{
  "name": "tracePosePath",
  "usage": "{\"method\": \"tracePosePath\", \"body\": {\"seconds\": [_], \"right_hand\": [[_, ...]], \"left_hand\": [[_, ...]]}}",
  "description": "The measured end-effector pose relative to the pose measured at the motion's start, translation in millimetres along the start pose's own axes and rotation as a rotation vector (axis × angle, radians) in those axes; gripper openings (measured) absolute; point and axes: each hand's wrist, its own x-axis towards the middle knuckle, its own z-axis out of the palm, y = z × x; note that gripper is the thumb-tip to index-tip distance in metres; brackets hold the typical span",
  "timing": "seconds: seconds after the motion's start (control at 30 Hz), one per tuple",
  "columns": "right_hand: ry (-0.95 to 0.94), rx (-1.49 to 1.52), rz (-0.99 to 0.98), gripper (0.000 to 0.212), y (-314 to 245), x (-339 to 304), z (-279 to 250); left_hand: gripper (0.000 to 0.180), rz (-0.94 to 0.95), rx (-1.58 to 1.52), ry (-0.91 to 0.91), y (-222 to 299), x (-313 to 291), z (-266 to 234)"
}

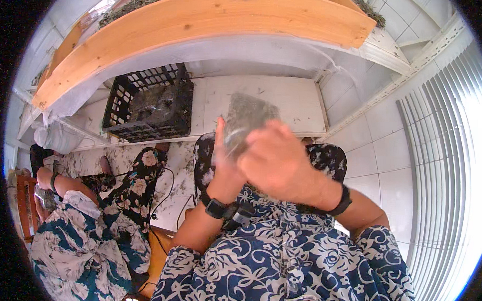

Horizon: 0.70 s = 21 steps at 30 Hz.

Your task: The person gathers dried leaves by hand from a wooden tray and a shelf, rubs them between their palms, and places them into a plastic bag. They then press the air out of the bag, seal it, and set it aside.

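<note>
A clear plastic bag (246, 114) packed with grey-green dried leaf matter is held up in front of me, blurred by motion. My left hand (227, 169) grips it from the left side, one finger stretched along its edge. On the near right side of the bag, my right hand (276, 159) is curled closed against the plastic, with its fingertips smeared and partly hidden. The bag's near end disappears between both hands.
Ahead stands a black plastic crate (149, 106) holding filled clear bags, on a white shelf (260, 104) sprinkled with leaf bits. Above it runs a wooden-sided tray (210, 16) of dried leaves. At left sits another person (79, 236) holding a clear bag. A slatted grille (437, 143) lines the right.
</note>
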Motion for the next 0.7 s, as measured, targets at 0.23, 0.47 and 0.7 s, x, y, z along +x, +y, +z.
{"method": "tracePosePath", "body": {"seconds": [0.23, 0.47, 0.7], "right_hand": [[0.074, 0.267, 0.121, 0.058, 20, 23, -14], [-0.074, 0.119, 0.330, 0.056, 23, 16, 39], [0.052, 0.240, 0.299, 0.060, 36, 20, 40]], "left_hand": [[0.065, -0.003, -0.026, -0.041, 15, -6, 3], [0.059, 0.090, 0.132, -0.206, -8, 9, 11], [0.072, -0.075, 0.055, 0.067, 3, 10, 5]]}}
